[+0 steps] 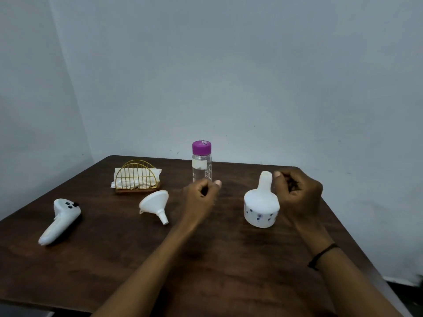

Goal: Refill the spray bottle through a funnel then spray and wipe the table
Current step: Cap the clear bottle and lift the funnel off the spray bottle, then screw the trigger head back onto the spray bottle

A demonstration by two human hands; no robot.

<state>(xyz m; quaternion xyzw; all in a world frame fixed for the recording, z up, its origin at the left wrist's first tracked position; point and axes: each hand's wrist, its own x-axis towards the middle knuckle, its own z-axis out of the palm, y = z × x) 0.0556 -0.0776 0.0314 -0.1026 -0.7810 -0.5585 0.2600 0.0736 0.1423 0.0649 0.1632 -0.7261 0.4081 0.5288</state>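
A white spray bottle body (261,207) with small blue flowers stands open-necked on the dark wooden table (206,259), its spray head off. The white spray head (60,219) lies on its side at the left. A white funnel (155,204) lies tipped over near the middle. Behind it stands a clear water bottle (202,167) with a purple cap. My left hand (201,195) hovers in front of the water bottle, fingers loosely curled, holding nothing. My right hand (297,193) is just right of the spray bottle's neck, fingers curled, nothing visible in it.
A gold wire napkin holder (137,178) with white tissues stands at the back left of the table. Pale walls close in behind and to the left. The table's right edge runs diagonally near my right forearm.
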